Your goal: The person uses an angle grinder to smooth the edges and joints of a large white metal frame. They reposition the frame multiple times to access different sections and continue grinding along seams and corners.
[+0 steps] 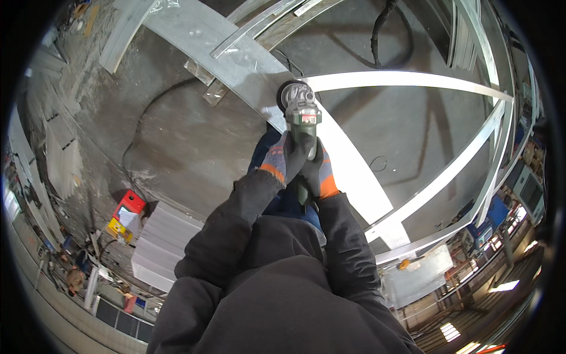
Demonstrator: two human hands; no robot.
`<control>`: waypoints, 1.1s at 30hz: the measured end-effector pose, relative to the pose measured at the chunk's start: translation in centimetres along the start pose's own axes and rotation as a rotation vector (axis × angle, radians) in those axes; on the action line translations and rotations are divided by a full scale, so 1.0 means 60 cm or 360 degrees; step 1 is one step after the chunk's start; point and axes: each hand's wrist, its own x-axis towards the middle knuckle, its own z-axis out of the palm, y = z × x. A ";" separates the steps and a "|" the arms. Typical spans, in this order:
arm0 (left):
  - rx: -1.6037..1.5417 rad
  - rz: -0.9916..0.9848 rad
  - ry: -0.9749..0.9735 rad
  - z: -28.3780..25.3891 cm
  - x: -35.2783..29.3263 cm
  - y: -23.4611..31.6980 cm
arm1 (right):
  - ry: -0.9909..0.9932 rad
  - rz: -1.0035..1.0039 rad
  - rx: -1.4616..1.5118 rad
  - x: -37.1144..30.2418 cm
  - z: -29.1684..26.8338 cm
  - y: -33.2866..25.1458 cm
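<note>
Both of my hands, in grey work gloves with orange cuffs, are wrapped round the dark green body of an angle grinder (pixel 304 112). My left hand (pixel 287 154) grips it from the left, and my right hand (pixel 320 168) closes on it from the right, a little nearer to me. At the far end, the grinder's grey metal head and dark round disc lie over a wide pale metal plate (pixel 247 71), close to where a curved white metal strip (pixel 407 79) meets it. Whether the disc touches the metal I cannot tell.
A bright flat bar (pixel 354 171) runs beside my right arm to a curved metal frame (pixel 436 192). A dark cable (pixel 140 127) trails across the concrete floor. At the left stand a red and yellow box (pixel 127 213) and stacked pale panels (pixel 162 242). A thick black hose (pixel 375 44) hangs ahead.
</note>
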 end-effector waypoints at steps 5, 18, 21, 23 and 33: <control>-0.0039 -0.0006 0.0021 -0.014 0.001 0.004 | -0.0126 0.0007 0.0124 0.000 0.004 -0.015; 0.0213 0.0013 -0.0100 -0.001 0.002 0.002 | -0.0063 0.0066 0.0520 -0.006 -0.002 0.020; 0.0293 -0.0107 -0.0099 -0.001 0.000 0.001 | -0.0094 0.0013 0.0168 -0.005 -0.005 0.029; 0.0116 -0.0098 -0.0064 -0.001 -0.005 0.001 | -0.0100 -0.0005 0.0257 -0.005 -0.004 0.033; 0.0129 -0.0151 -0.0178 -0.005 0.006 0.001 | -0.0082 0.0038 0.0476 -0.006 -0.007 0.023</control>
